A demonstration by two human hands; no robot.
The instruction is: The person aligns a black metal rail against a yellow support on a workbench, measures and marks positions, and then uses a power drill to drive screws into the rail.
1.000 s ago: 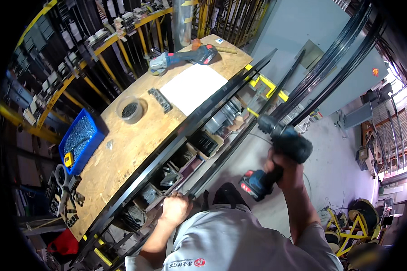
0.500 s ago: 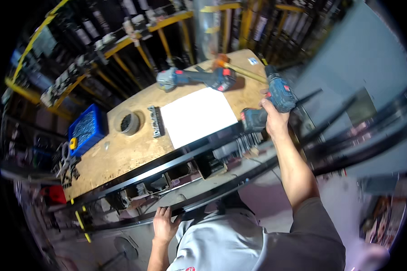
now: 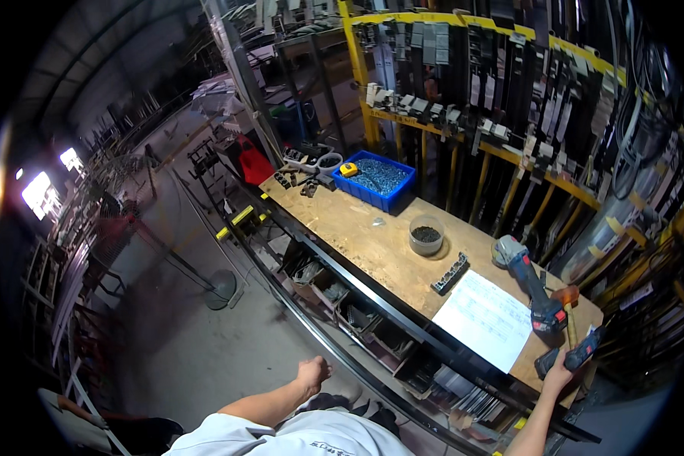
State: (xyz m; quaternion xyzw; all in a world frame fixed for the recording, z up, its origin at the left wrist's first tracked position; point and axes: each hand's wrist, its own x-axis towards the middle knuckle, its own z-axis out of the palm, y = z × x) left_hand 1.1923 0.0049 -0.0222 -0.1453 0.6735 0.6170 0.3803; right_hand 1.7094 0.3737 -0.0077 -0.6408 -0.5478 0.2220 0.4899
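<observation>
My right hand (image 3: 558,374) is wrapped round the handle of a blue cordless drill (image 3: 585,347), at the right end of a wooden workbench (image 3: 334,228). Just beyond the drill lie a hammer with an orange head (image 3: 565,296) and a blue angle grinder (image 3: 528,275). A white sheet of paper (image 3: 485,323) is on the bench to the left of the drill. My left hand (image 3: 313,375) is curled closed in front of my body, short of the bench's front rail, with nothing visible in it.
A blue bin of small metal parts (image 3: 376,182) carries a yellow tape measure (image 3: 348,169). Nearby are a tub of dark screws (image 3: 426,235) and a dark slotted block (image 3: 450,274). Behind stands a yellow rack (image 3: 425,121) of profiles. A long black bar (image 3: 311,323) runs before the bench.
The view has swung left, bringing the aisle and more of the rack into sight. My left hand has come off the front bar and curled. The drill stays in my right hand.
</observation>
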